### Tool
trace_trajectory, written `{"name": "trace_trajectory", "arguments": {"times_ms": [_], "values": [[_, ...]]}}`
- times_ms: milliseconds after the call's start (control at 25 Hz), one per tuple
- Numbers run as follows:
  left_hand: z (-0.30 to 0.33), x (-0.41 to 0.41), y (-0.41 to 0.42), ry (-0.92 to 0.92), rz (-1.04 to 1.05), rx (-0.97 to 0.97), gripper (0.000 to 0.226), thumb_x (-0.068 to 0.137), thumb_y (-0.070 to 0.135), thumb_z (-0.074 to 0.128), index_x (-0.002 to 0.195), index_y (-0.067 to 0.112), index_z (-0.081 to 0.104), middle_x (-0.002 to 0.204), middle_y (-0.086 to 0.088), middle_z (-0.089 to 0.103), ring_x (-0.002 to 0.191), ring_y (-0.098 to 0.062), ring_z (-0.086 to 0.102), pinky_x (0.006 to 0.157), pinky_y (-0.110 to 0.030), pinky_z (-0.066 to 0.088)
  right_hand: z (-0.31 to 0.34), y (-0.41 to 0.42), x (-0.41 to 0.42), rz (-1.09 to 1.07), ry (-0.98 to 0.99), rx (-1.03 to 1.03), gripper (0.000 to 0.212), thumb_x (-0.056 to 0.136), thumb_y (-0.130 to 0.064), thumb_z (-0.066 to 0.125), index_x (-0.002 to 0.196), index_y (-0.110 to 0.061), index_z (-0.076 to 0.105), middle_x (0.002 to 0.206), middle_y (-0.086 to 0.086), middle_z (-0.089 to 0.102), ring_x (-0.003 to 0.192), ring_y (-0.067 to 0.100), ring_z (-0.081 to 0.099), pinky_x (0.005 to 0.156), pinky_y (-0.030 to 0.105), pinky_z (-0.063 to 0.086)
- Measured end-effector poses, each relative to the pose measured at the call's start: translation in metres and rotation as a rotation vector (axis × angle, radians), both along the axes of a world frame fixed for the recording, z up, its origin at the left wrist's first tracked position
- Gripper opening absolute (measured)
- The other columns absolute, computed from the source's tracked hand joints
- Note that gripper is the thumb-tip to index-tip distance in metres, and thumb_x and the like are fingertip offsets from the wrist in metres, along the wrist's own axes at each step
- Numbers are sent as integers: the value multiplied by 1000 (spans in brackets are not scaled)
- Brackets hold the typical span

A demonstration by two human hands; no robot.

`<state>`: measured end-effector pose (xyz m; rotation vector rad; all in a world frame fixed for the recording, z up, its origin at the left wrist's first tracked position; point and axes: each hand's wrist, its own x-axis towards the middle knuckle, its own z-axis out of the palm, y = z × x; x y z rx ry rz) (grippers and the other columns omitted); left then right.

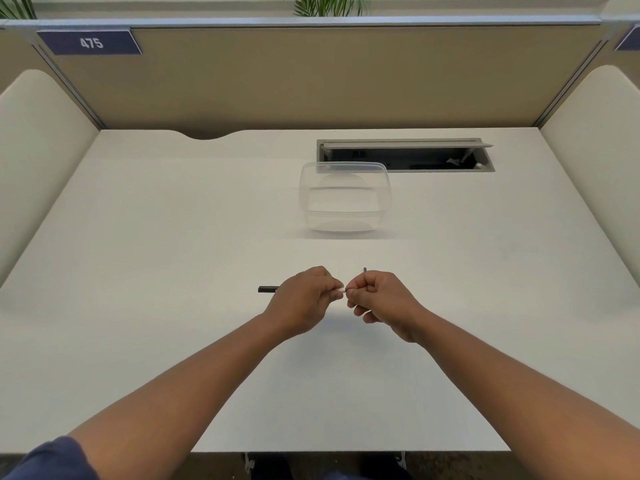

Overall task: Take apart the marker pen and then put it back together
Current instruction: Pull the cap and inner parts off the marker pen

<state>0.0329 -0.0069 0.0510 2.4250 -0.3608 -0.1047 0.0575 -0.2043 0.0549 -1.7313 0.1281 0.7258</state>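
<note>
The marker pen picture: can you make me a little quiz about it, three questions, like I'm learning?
1. True or false: the left hand grips the black marker pen.
2. What stands on the desk beyond the hands? A) a clear plastic tub B) a red mug C) a stack of books
3. What number is on the blue sign?

Key:
1. True; its black end sticks out to the left, while the right hand pinches a small part at the white tip.
2. A, the clear plastic tub.
3. 475.
</note>
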Motion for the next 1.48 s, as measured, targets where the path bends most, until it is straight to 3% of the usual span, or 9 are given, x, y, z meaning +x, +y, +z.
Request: {"name": "trace_trajectory", "arguments": {"times_ms": [240, 400, 520, 640, 800, 920, 1080, 1280, 1480], "values": [[5, 0, -1, -3, -19, 3, 18, 99, 24, 61, 108, 18, 76, 94, 3, 65, 83, -18, 60, 72, -38, 53, -2, 0, -1, -64, 16, 154, 8, 92, -10, 73, 97, -6, 69, 81, 5, 71, 71, 16, 69, 69, 26, 59], [6, 0, -1, 2, -22, 17, 19, 99, 25, 61, 108, 19, 76, 92, 6, 63, 81, -14, 58, 72, -37, 53, 0, -1, -2, -69, 6, 179, 10, 93, -10, 73, 99, -4, 68, 83, 10, 68, 70, 18, 66, 70, 28, 59], [7, -1, -1, -2, -17, 34, 18, 99, 26, 61, 107, 19, 76, 93, 5, 63, 81, -15, 58, 71, -37, 53, 1, 0, -3, -89, 21, 180, 19, 91, -22, 77, 99, -7, 68, 83, 8, 71, 70, 18, 68, 69, 30, 59], [8, -1, 0, 5, -13, 38, 19, 99, 26, 60, 107, 19, 75, 95, 4, 65, 83, -17, 60, 72, -38, 53, -2, -2, -3, -83, -21, 165, 10, 91, -13, 75, 96, -8, 68, 81, 7, 69, 71, 19, 67, 68, 30, 59], [7, -1, -1, 3, -13, 49, 19, 100, 27, 60, 108, 20, 75, 94, 5, 64, 82, -17, 60, 70, -38, 53, -3, -2, -4, -75, 16, 163, 22, 94, -24, 75, 99, -4, 70, 81, 6, 72, 70, 17, 66, 68, 27, 57], [8, -1, -5, -1, -22, 54, 20, 100, 28, 59, 109, 20, 75, 97, 5, 65, 84, -18, 61, 70, -37, 52, -4, -3, -2, -64, -30, 163, 10, 92, -10, 74, 98, -6, 68, 81, 5, 68, 73, 16, 65, 70, 28, 57], [8, 0, -5, 3, -22, 66, 20, 100, 28, 59, 107, 19, 75, 95, 3, 65, 82, -19, 61, 69, -39, 53, -2, -4, 0, -22, 58, 130, 24, 97, -29, 71, 97, -5, 72, 80, 7, 74, 68, 14, 67, 65, 26, 57], [8, 2, -7, 21, -31, 52, 20, 101, 29, 58, 109, 21, 75, 97, 6, 65, 84, -17, 61, 72, -37, 53, -4, -9, 2, -38, -30, 135, 6, 93, -8, 73, 96, -4, 71, 75, 4, 73, 69, 17, 66, 66, 25, 57], [6, 4, -6, 2, -26, 66, 19, 100, 27, 60, 108, 19, 75, 95, 5, 65, 83, -18, 61, 71, -39, 53, -2, -9, 3, -67, 118, 139, 33, 97, -37, 70, 98, -4, 73, 82, 10, 75, 66, 14, 67, 62, 25, 56]]}}
